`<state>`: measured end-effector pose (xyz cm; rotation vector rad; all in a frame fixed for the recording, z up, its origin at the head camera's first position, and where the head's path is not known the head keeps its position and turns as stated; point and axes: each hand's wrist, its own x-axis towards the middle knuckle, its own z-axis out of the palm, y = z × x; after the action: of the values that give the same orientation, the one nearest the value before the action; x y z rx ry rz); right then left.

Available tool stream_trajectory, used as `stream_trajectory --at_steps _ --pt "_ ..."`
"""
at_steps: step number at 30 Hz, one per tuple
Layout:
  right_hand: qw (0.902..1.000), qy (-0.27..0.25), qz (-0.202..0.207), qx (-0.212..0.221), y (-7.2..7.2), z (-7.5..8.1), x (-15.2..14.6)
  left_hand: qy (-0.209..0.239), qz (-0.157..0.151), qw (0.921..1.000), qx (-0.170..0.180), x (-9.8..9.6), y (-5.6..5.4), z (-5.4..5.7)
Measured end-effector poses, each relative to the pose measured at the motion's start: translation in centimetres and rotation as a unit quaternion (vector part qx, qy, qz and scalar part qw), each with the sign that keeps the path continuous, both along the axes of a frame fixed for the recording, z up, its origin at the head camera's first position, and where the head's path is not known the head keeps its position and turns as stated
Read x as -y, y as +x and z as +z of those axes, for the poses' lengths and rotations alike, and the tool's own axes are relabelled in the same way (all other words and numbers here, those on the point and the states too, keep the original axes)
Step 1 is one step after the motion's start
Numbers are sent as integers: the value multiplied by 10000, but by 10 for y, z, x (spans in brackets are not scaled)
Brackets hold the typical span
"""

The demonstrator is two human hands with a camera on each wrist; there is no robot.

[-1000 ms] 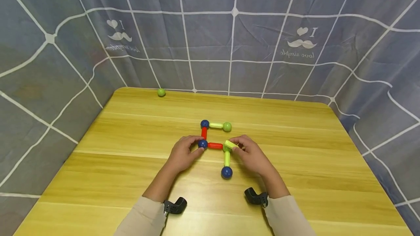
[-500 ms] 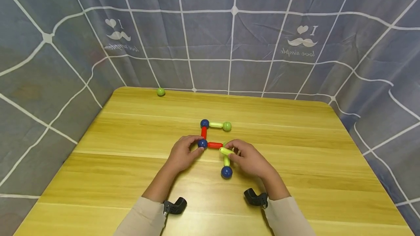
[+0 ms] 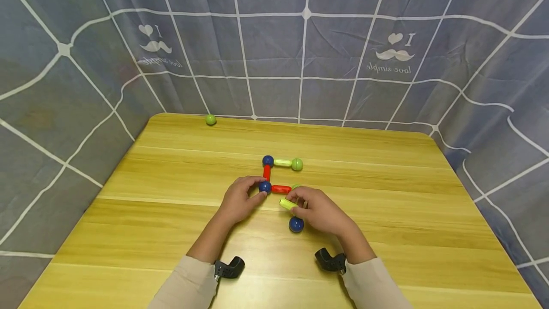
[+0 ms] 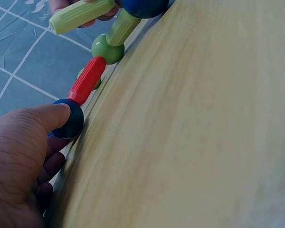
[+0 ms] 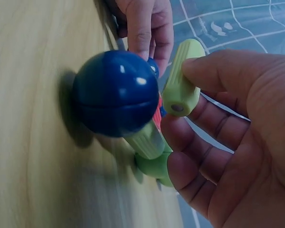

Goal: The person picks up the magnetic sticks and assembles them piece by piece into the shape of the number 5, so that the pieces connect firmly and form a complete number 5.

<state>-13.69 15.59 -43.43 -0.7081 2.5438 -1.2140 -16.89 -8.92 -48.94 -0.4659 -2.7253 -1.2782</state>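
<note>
My left hand (image 3: 237, 203) holds a blue ball (image 3: 265, 187) between thumb and fingers on the table. From that ball one red rod (image 3: 267, 173) runs back to another blue ball (image 3: 268, 161), joined by a yellow-green rod (image 3: 282, 162) to a green ball (image 3: 297, 164). A second red rod (image 4: 87, 80) leads right to a green ball (image 4: 107, 50), partly hidden in the head view. A yellow-green rod (image 4: 122, 29) links it to the front blue ball (image 5: 116, 92). My right hand (image 3: 322, 211) pinches a loose yellow-green magnetic-looking rod (image 5: 183, 80) above that link.
A lone green ball (image 3: 210, 119) sits at the table's back edge, left of centre. Grey curtain (image 3: 274, 46) with white lines surrounds the wooden table (image 3: 386, 194) at the back and sides. Each wrist carries a black camera mount (image 3: 230, 268).
My right hand has moved left and nearer to me with the yellow-green rod, from over the corner green ball to left of the link below it. My left hand stays on the blue ball.
</note>
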Motion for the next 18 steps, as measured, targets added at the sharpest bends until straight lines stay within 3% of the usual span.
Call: stream_trajectory --at_steps 12,18 --pt "9992 73 385 46 3 1 8 38 -26 9991 -415 0 1 -3" --pt "9984 212 527 9 4 1 11 47 2 9999 -149 0 1 0"
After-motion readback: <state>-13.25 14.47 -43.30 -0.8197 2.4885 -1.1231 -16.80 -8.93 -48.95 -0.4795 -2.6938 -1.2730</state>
